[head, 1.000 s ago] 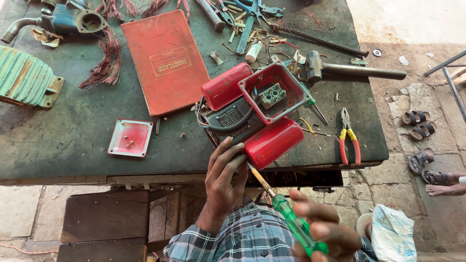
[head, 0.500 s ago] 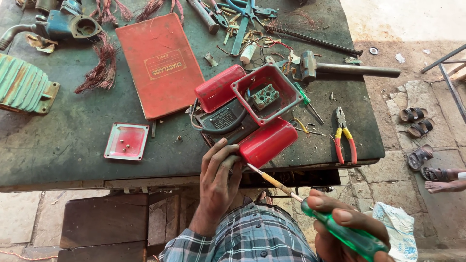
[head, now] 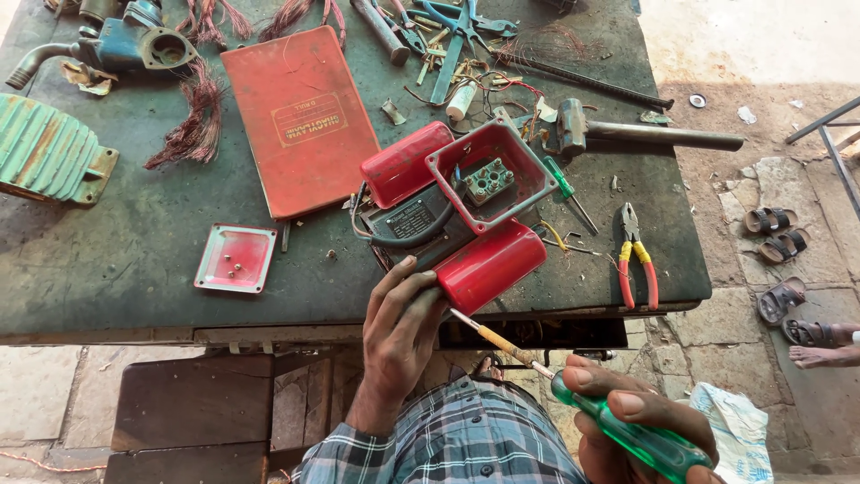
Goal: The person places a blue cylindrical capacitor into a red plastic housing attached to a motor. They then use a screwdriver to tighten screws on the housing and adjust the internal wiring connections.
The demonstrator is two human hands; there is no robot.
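Observation:
A red motor terminal unit (head: 466,193) lies at the near edge of the dark workbench (head: 107,260): an open red box with a terminal block inside, and two red cylinders beside it. My left hand (head: 400,327) grips the end of the nearer red cylinder (head: 491,264). My right hand (head: 627,412) holds a green-handled screwdriver (head: 627,435), whose tip reaches to the underside of that cylinder near my left fingers.
On the bench lie a red square cover plate (head: 235,258) with small screws, a red booklet (head: 300,116), red-and-yellow pliers (head: 634,260), a hammer (head: 645,134), a small green screwdriver (head: 564,188), copper wire bundles (head: 193,125), a green finned casting (head: 45,152). Sandals (head: 772,229) and another person's foot (head: 820,354) are on the ground right.
My right hand has drawn back towards me and to the right with the screwdriver; its tip stays near the red cylinder. My left hand keeps its grip.

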